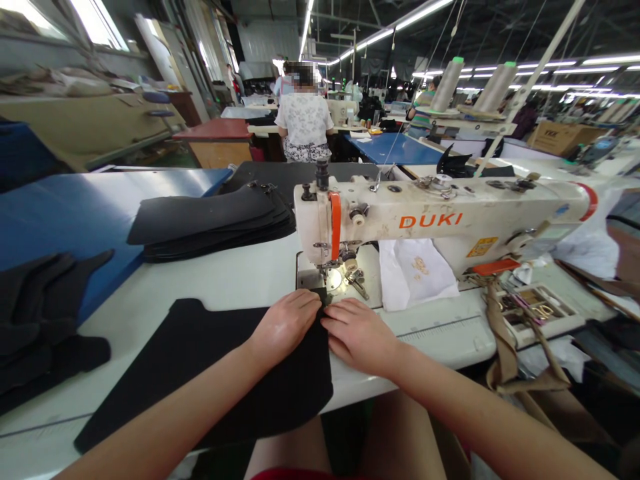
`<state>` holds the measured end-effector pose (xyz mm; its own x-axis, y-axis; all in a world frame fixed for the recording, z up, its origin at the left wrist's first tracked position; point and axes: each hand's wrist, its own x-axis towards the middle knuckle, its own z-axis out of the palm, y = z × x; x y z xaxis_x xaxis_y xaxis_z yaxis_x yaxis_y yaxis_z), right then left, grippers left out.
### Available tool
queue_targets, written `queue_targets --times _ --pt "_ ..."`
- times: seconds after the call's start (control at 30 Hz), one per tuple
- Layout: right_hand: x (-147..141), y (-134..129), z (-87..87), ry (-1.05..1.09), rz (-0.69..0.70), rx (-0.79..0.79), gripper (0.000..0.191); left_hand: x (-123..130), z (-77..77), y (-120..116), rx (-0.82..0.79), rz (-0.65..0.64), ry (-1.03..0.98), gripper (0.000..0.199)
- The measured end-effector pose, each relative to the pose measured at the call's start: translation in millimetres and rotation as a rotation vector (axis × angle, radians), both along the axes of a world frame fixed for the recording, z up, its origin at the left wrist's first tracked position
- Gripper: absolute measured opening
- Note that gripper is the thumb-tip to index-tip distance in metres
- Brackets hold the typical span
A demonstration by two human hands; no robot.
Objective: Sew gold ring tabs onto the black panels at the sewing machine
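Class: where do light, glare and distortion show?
Head view: bright light pools on the small round metal plate; head view: pale glare veils the shiny blue tabletop; head view: the flat black panel shows little detail; head view: outer edges look stretched.

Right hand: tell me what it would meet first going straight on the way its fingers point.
The right hand would probably meet the left hand first, at its fingertips; depth between them is hard to judge here.

I see both bare forearms (200, 400) converging forward — left hand (287, 323) palm down, fingers together; right hand (363, 333) palm down just beside it — fingertips nearly meeting.
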<state>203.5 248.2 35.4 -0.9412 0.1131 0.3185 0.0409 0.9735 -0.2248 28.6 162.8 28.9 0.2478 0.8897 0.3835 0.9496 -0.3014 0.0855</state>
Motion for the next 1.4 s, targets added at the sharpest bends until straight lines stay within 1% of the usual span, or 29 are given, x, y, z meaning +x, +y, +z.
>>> queue_targets --times 0.13,0.27,0.4,0.57,0.77,1.0,1.23,1.4 --pt "-4 8 -1.0 -0.008 -0.017 0.035 0.017 0 0.7 -2 0.007 -0.01 -0.008 0.022" --pt "-6 9 -3.3 -0.016 -0.008 0.058 0.017 1 2.5 -2 0.008 -0.021 -0.006 0.023" --pt "-8 8 -4.8 0.0 0.0 0.1 0.015 1 1.6 -4 0.021 -0.011 -0.024 0.022" --pt "-11 7 -4.8 0.016 -0.003 0.172 0.015 3 -0.9 -8 0.029 0.032 -0.073 0.022" --pt "-11 5 -7.4 0.04 -0.022 0.214 0.014 5 1.4 -10 0.023 0.05 -0.083 0.024" --pt "-12 6 -9.7 0.022 -0.018 0.225 0.012 4 1.2 -9 0.002 0.03 -0.071 0.023" --pt "-14 9 -14.9 -0.001 -0.011 0.232 0.012 1 -1.8 -13 0.041 0.042 -0.076 0.026" --pt "-19 20 -15.8 0.0 -0.027 0.234 0.01 -3 -3.9 -2 0.053 0.038 -0.06 0.026"
